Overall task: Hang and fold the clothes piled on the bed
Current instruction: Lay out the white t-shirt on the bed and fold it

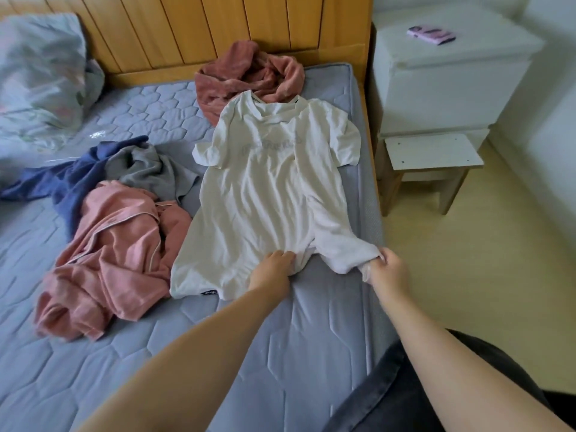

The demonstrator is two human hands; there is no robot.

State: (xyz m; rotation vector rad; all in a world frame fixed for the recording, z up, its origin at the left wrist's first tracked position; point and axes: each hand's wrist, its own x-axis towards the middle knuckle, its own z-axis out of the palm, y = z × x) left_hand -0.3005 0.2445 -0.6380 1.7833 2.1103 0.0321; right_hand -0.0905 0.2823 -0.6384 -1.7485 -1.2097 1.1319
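White T-shirt (261, 194) spread flat on the bed (311, 322).
Its hem is pressed by the left hand (274, 269) and its corner pinched by the right hand (388, 269), beside a pink garment (118, 251).

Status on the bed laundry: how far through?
Early. Nothing folded or hung in view. In hand: white T-shirt spread flat, left hand pressing its hem, right hand pinching the hem corner. Left: pink garment, blue, grey, rust-red.
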